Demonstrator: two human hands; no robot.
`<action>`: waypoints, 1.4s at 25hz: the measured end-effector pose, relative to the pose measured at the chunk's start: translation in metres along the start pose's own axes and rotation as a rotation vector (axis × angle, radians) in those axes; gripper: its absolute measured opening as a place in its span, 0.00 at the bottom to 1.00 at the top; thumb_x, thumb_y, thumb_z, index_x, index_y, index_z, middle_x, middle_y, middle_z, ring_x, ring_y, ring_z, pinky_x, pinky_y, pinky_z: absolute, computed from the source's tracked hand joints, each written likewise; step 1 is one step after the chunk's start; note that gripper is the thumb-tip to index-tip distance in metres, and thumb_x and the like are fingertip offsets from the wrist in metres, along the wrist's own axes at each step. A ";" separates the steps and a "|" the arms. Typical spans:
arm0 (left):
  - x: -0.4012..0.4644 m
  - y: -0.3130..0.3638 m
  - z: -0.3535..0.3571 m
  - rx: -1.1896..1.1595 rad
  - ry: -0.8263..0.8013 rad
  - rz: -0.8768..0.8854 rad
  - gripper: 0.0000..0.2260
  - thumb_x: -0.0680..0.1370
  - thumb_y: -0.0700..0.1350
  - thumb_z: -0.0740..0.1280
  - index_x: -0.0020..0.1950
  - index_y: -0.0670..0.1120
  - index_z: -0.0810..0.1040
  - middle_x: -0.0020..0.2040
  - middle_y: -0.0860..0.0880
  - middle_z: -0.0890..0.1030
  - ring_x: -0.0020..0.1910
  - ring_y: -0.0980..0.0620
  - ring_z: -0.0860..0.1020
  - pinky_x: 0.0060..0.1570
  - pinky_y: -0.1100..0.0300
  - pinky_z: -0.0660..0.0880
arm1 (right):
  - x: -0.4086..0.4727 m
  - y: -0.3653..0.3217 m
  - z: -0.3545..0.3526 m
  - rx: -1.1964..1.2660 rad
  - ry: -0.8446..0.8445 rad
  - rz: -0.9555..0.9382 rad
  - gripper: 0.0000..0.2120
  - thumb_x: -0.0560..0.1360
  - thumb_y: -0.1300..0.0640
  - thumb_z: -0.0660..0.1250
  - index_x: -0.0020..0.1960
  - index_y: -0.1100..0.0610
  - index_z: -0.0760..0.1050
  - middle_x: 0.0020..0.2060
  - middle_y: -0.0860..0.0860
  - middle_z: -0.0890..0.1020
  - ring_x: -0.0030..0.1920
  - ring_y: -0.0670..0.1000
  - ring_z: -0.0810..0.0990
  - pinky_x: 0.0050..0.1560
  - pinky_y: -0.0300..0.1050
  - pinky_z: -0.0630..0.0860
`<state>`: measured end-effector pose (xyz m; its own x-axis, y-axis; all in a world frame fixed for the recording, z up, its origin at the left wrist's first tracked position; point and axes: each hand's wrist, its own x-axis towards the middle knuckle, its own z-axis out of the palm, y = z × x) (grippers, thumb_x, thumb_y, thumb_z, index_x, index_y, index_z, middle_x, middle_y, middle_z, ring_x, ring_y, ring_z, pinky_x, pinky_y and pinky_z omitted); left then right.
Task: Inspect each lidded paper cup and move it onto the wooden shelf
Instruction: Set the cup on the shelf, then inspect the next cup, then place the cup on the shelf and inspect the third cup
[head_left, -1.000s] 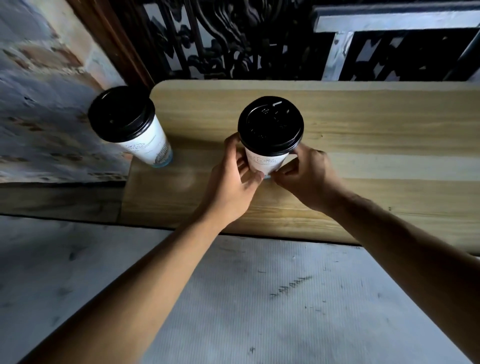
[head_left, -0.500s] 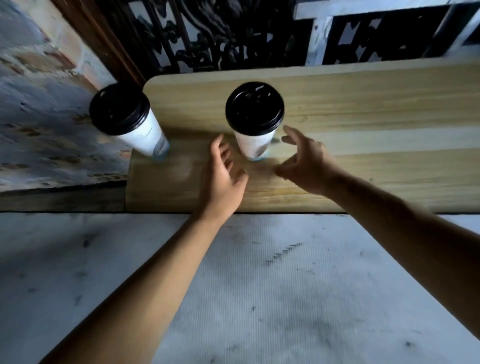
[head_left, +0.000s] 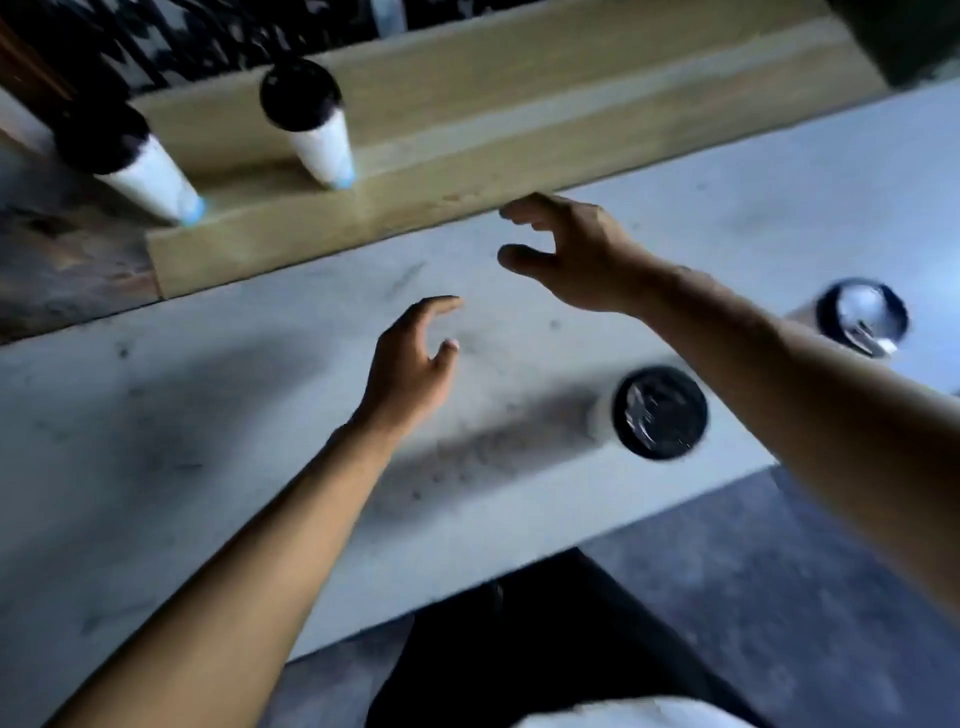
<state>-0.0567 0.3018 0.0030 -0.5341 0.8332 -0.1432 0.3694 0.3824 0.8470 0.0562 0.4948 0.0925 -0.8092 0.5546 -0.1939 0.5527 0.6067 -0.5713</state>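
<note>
Two white paper cups with black lids stand on the wooden shelf (head_left: 467, 171) at the upper left: one cup (head_left: 145, 171) at its left end, a second cup (head_left: 317, 135) a little to the right. Both hands hover empty over the grey counter, fingers apart. My left hand (head_left: 410, 364) is near the middle. My right hand (head_left: 576, 254) is just below the shelf's front edge. A third lidded cup (head_left: 660, 413) stands on the counter under my right forearm. A fourth (head_left: 860, 314) stands further right, partly hidden by that arm.
The grey counter (head_left: 208, 415) runs across the view, its near edge dropping to a dark floor at the lower right. Dark ornate metalwork stands behind the shelf. A worn brick surface lies to the left of the shelf. The frame is motion-blurred.
Both hands have let go of the second cup, which stays on the shelf, and pulled back over the counter. The view has swung down and right, bringing two more cups into sight.
</note>
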 end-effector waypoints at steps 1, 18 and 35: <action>-0.017 0.008 0.011 0.007 -0.049 0.024 0.23 0.73 0.41 0.63 0.69 0.46 0.77 0.69 0.50 0.80 0.69 0.53 0.76 0.71 0.62 0.68 | -0.031 0.005 -0.009 -0.006 0.035 0.018 0.24 0.79 0.49 0.69 0.72 0.56 0.73 0.68 0.56 0.80 0.68 0.56 0.77 0.58 0.37 0.68; -0.074 0.104 0.166 -0.018 -0.192 -0.311 0.28 0.64 0.48 0.79 0.62 0.53 0.76 0.56 0.53 0.85 0.56 0.53 0.83 0.46 0.64 0.76 | -0.194 0.093 -0.008 0.123 -0.064 0.099 0.42 0.66 0.57 0.77 0.78 0.48 0.65 0.68 0.58 0.70 0.63 0.60 0.77 0.60 0.45 0.75; -0.098 0.232 0.137 -0.166 0.191 -0.322 0.36 0.65 0.70 0.67 0.68 0.54 0.72 0.53 0.54 0.84 0.47 0.56 0.82 0.31 0.74 0.73 | -0.110 0.090 -0.129 0.439 -0.410 -0.004 0.40 0.76 0.26 0.50 0.49 0.58 0.85 0.48 0.56 0.88 0.50 0.56 0.85 0.55 0.52 0.79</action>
<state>0.1858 0.3636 0.1435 -0.7399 0.5861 -0.3301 0.0407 0.5288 0.8478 0.2206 0.5621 0.1657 -0.8701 0.2349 -0.4332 0.4864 0.2676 -0.8318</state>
